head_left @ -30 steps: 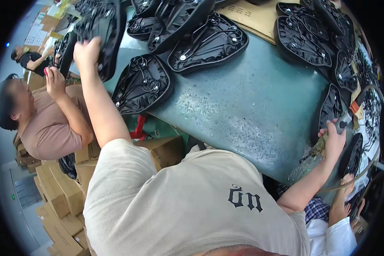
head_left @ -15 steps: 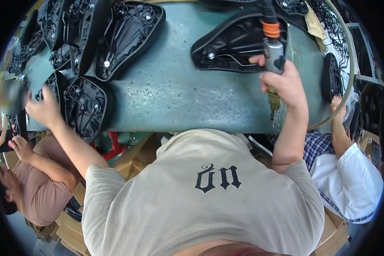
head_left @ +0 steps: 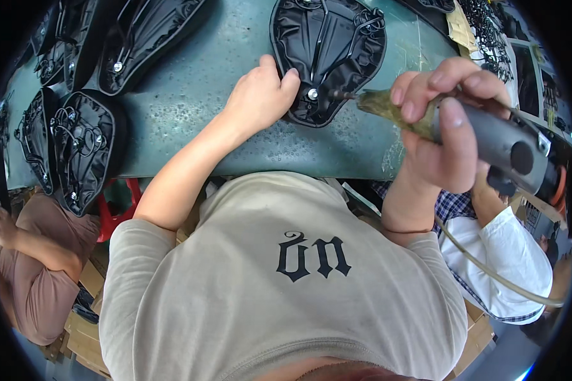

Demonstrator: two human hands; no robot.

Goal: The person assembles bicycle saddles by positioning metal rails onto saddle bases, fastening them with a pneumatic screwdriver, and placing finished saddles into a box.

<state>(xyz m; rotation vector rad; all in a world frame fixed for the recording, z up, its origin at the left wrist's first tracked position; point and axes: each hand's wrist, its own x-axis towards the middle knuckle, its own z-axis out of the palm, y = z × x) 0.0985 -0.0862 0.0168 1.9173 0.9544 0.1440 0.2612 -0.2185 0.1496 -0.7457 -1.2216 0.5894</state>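
Note:
A black bicycle saddle (head_left: pixel 329 51) lies upside down on the green metal table (head_left: pixel 190 89), its rails and a silver bolt (head_left: pixel 311 94) showing. My left hand (head_left: pixel 259 95) rests flat on the table, fingers pressing the saddle's near left edge. My right hand (head_left: pixel 440 120) grips a grey power screwdriver (head_left: pixel 489 136) wrapped in worn tape. Its bit points left at the bolt, a short gap from it. A hose trails from the tool down past my right side.
More upturned black saddles (head_left: pixel 82 146) lie along the table's left edge and far left. A person in a brown shirt (head_left: pixel 41 273) stands at the left, another in a white and checked shirt (head_left: pixel 499 254) at the right. Cardboard boxes (head_left: pixel 86 336) are stacked below.
My left hand has left the saddles at the far left and come onto the saddle in front of me. My right hand has brought the screwdriver down and levelled it at the bolt.

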